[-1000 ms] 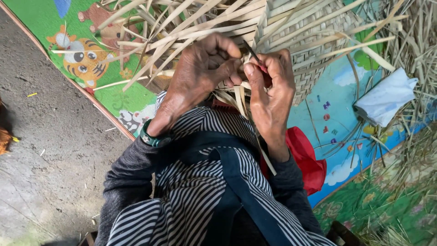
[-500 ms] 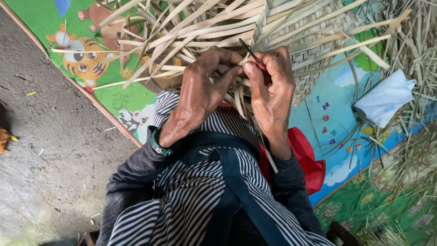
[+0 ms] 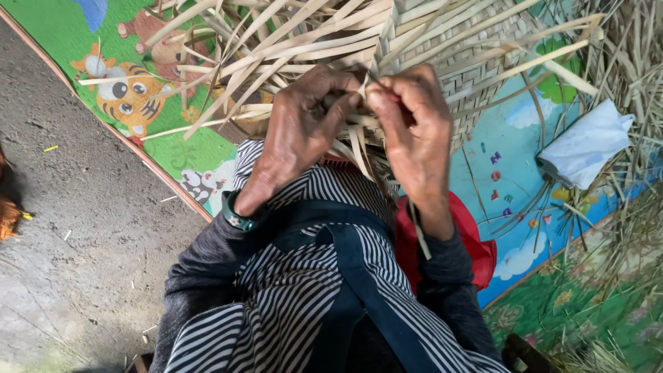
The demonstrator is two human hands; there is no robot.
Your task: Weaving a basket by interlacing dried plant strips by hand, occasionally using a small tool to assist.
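My left hand [image 3: 304,128] and my right hand [image 3: 411,128] meet at the near edge of a half-woven mat of pale dried leaf strips [image 3: 476,62]. Both hands pinch loose strips [image 3: 276,48] that fan out from the woven part toward the left. The fingertips of the two hands almost touch over one strip. A green band [image 3: 238,217] circles my left wrist. A striped garment with a dark blue strap [image 3: 324,290] covers my lap below the hands.
A colourful play mat with cartoon animals [image 3: 131,97] lies under the weaving. A white-blue cloth bundle [image 3: 587,141] rests at the right, a red cloth [image 3: 469,242] beside my right forearm. Loose dry strips pile at the right [image 3: 621,228]. Bare grey ground [image 3: 69,242] lies at the left.
Both hands have closed in on the same strips at the mat's edge; the left fingers shifted right toward the right hand. The dark thin tool seen between the right fingers is no longer visible.
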